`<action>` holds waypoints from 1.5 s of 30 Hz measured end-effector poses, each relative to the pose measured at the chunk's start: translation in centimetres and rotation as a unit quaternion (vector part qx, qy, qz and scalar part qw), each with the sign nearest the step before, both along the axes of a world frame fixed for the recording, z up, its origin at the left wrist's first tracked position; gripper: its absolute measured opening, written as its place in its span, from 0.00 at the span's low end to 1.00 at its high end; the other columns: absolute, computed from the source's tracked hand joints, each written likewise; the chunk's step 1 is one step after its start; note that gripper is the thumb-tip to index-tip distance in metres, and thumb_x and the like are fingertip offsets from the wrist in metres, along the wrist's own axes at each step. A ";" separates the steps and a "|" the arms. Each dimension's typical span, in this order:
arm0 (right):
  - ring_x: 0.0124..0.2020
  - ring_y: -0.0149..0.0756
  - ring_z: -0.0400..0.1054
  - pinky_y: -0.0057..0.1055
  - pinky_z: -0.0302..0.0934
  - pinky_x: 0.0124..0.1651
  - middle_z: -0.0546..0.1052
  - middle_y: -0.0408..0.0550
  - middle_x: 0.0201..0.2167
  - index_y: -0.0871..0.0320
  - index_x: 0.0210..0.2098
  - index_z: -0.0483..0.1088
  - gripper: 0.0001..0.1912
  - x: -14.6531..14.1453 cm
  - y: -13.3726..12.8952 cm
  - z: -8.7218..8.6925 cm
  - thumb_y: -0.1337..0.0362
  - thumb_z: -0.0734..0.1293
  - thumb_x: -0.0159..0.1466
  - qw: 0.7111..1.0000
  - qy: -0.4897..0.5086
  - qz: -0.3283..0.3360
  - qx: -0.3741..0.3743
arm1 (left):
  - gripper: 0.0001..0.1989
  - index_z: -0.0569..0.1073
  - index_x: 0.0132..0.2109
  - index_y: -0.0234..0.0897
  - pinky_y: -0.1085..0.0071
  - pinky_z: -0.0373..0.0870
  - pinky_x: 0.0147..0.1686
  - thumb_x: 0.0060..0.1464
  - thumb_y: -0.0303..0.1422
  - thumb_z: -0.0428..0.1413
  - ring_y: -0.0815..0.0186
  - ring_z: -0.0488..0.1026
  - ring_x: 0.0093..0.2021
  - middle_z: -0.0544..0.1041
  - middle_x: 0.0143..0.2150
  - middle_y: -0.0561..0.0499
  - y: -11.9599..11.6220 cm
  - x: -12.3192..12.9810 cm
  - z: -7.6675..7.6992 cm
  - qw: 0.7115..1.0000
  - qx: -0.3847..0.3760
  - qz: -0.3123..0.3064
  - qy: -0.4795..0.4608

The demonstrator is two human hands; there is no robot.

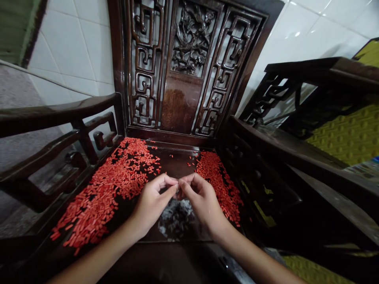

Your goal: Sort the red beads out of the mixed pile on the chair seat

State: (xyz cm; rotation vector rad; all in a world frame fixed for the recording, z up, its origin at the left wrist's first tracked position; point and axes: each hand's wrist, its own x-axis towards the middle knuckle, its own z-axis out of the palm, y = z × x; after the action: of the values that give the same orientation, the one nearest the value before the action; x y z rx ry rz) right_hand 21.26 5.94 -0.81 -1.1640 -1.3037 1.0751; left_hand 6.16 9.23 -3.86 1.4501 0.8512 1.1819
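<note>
My left hand [158,193] and my right hand [199,192] meet over the middle of a dark wooden chair seat [174,157]. Thumb and forefinger of each hand are pinched, with the fingertips touching or nearly so. Whatever lies between them is too small to make out. Below the hands is a heap of small grey and dark pieces [176,219], partly in shadow. Many short red tubes [118,177] are spread to the left of my left hand. A second spread of smaller-looking red pieces [217,177] lies to the right of my right hand.
A carved chair back [183,102] rises behind the seat. Armrests stand at the left [59,110] and right [281,154]. Another dark wooden piece of furniture [319,75] and a yellow textured surface [346,126] are at the right. White wall tiles [71,47] are behind.
</note>
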 end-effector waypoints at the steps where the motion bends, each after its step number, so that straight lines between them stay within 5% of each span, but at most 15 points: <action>1: 0.31 0.34 0.69 0.30 0.63 0.37 0.76 0.44 0.29 0.57 0.35 0.70 0.15 0.1 0.0 0.0 0.52 0.67 0.69 1.000 -0.020 0.002 0.005 | 0.08 0.76 0.36 0.36 0.71 0.70 0.39 0.61 0.36 0.60 0.66 0.75 0.36 0.77 0.33 0.52 0.0 0.0 -0.1 1.000 0.003 0.003 0.005; 10: 0.36 0.34 0.72 0.28 0.61 0.42 0.79 0.43 0.34 0.55 0.37 0.74 0.11 1.4 -0.3 0.4 0.61 0.62 0.73 0.965 -0.255 0.011 0.066 | 0.07 0.73 0.37 0.36 0.70 0.72 0.36 0.59 0.35 0.60 0.65 0.76 0.32 0.77 0.31 0.52 0.4 0.3 -0.8 1.000 -0.011 0.000 0.028; 16: 0.33 0.34 0.73 0.26 0.58 0.36 0.80 0.43 0.34 0.54 0.40 0.73 0.07 1.8 0.0 1.4 0.63 0.63 0.73 0.927 -0.369 0.039 0.052 | 0.02 0.72 0.41 0.39 0.69 0.75 0.43 0.60 0.31 0.57 0.63 0.80 0.41 0.81 0.38 0.50 0.4 0.1 -1.8 0.991 0.070 0.008 0.112; 23: 0.33 0.35 0.74 0.26 0.56 0.35 0.81 0.46 0.33 0.55 0.39 0.73 0.05 2.5 2.1 1.7 0.66 0.64 0.70 0.886 -0.460 0.056 0.020 | 0.15 0.66 0.56 0.42 0.67 0.73 0.45 0.63 0.31 0.56 0.62 0.80 0.44 0.82 0.43 0.50 0.4 0.0 -2.1 0.971 0.114 0.011 0.209; 26: 0.34 0.36 0.74 0.28 0.56 0.36 0.81 0.48 0.34 0.56 0.40 0.74 0.06 4.9 3.3 2.2 0.67 0.63 0.70 0.840 -0.542 0.037 -0.004 | 0.16 0.68 0.56 0.42 0.62 0.71 0.49 0.64 0.37 0.58 0.58 0.78 0.46 0.82 0.45 0.48 1.5 -0.9 -1.9 0.929 0.164 0.042 0.330; 29: 0.41 0.41 0.75 0.30 0.58 0.40 0.80 0.55 0.41 0.60 0.46 0.73 0.11 8.0 3.2 1.8 0.72 0.62 0.68 0.773 -0.633 0.001 -0.048 | 0.12 0.74 0.51 0.37 0.57 0.68 0.51 0.64 0.38 0.57 0.52 0.75 0.49 0.79 0.49 0.42 2.8 -2.5 -1.5 0.837 0.211 0.096 0.496; 31: 0.45 0.41 0.75 0.31 0.59 0.44 0.77 0.58 0.49 0.61 0.53 0.70 0.16 9.5 2.4 1.0 0.73 0.62 0.66 0.764 -0.643 -0.024 -0.052 | 0.14 0.74 0.52 0.34 0.57 0.67 0.50 0.64 0.37 0.56 0.49 0.73 0.50 0.76 0.50 0.38 3.4 -3.5 -1.1 0.778 0.203 0.133 0.579; 34: 0.48 0.41 0.73 0.31 0.61 0.47 0.75 0.57 0.51 0.60 0.54 0.70 0.16 9.9 0.8 -0.1 0.68 0.65 0.67 0.786 -0.615 0.006 -0.059 | 0.15 0.75 0.50 0.32 0.57 0.67 0.48 0.64 0.38 0.55 0.46 0.72 0.50 0.75 0.49 0.35 3.8 -4.7 -0.7 0.727 0.185 0.150 0.644; 40: 0.44 0.45 0.74 0.32 0.60 0.42 0.79 0.53 0.43 0.58 0.43 0.74 0.16 7.8 -1.9 1.4 0.54 0.75 0.62 0.789 -0.580 0.136 -0.150 | 0.10 0.73 0.43 0.33 0.61 0.66 0.43 0.67 0.32 0.49 0.52 0.74 0.42 0.78 0.43 0.38 4.1 -5.1 0.2 0.710 0.163 0.115 0.676; 45: 0.46 0.50 0.74 0.34 0.60 0.43 0.79 0.59 0.44 0.61 0.43 0.75 0.21 7.2 -2.3 1.8 0.51 0.77 0.60 0.752 -0.621 0.134 -0.175 | 0.11 0.72 0.43 0.33 0.62 0.66 0.41 0.67 0.28 0.45 0.53 0.76 0.40 0.78 0.41 0.38 4.2 -4.8 0.5 0.714 0.150 0.103 0.677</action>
State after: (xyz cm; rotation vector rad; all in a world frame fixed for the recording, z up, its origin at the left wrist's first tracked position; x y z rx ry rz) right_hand 28.47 3.63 0.96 -2.2089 -2.3963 0.6673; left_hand 1.36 13.40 -3.35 2.5492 1.8721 0.1557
